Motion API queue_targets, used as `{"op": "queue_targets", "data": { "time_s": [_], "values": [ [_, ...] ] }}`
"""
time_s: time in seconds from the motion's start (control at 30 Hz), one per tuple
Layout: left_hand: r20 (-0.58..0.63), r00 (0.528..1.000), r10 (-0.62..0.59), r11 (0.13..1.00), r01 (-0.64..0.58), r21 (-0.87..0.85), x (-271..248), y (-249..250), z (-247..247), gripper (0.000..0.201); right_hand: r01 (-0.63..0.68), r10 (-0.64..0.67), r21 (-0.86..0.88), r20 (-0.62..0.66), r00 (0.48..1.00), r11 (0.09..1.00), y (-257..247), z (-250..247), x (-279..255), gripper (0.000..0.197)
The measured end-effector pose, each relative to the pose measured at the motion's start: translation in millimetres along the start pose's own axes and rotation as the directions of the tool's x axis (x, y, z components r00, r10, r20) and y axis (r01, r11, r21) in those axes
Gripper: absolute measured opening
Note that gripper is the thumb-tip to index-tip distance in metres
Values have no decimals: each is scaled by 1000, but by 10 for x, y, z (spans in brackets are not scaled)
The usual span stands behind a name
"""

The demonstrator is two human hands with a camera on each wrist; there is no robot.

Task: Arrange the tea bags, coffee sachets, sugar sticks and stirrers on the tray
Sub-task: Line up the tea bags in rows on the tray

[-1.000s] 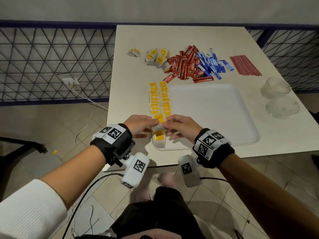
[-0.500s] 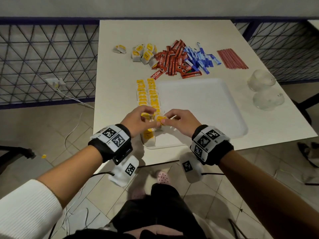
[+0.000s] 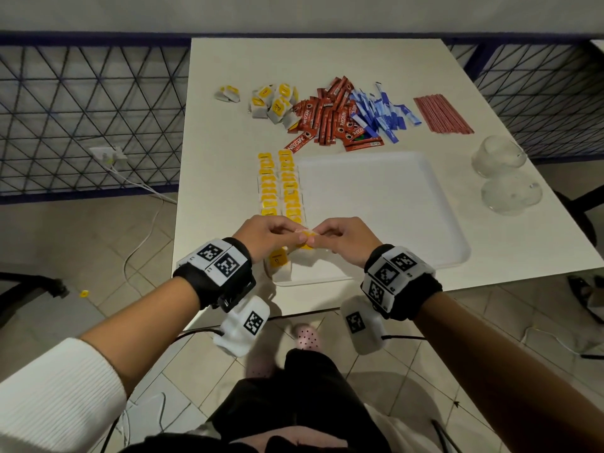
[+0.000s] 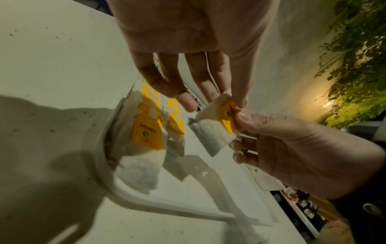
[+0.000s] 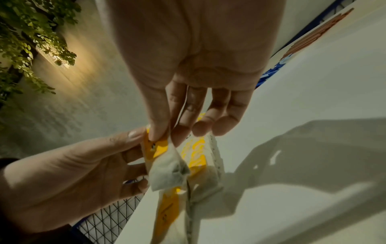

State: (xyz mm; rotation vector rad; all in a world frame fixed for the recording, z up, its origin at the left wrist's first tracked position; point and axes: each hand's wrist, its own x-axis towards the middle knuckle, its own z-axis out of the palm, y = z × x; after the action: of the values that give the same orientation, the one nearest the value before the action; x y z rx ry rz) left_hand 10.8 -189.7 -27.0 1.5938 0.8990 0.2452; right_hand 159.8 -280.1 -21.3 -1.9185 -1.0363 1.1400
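pinching one tea bag (image 3: 306, 238) from both sides, your left hand (image 3: 266, 235) and right hand (image 3: 343, 238) hold it just above the near left corner of the tray (image 3: 425, 223). your fingers (image 4: 211, 89) curl onto its yellow tag and paper. two rows of tea bags (image 3: 281, 188) line the tray's left edge. beyond the tray on the desk (image 3: 222, 178) lie loose tea bags (image 3: 271, 103), coffee sachets (image 3: 327, 122), sugar sticks (image 3: 379, 112) and stirrers (image 3: 441, 114), with two clear cups (image 3: 503, 174) to the right.

tea bags (image 3: 281, 188) yellow-tagged | coffee sachets (image 3: 330, 120) red | sugar sticks (image 3: 380, 114) blue | tray (image 3: 376, 204) white
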Motion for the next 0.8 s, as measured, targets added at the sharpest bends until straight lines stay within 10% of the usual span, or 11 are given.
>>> {"op": "queue_targets", "data": {
  "time_s": [0.3,0.63,0.8],
  "values": [
    [89,980,-175,970,156,187,-57,-138,58,22,-55,58,-89,33,998,994,178,62,54,14],
    [-11,978,-209,968,208,141,-74,-158,37,29,-106,112,-230,13,994,967,144,159,335,14],
    [-100,983,-153,897,181,403,5,-99,-50,25,-104,106,-232,-4,994,967,114,148,455,25]
  ]
}}
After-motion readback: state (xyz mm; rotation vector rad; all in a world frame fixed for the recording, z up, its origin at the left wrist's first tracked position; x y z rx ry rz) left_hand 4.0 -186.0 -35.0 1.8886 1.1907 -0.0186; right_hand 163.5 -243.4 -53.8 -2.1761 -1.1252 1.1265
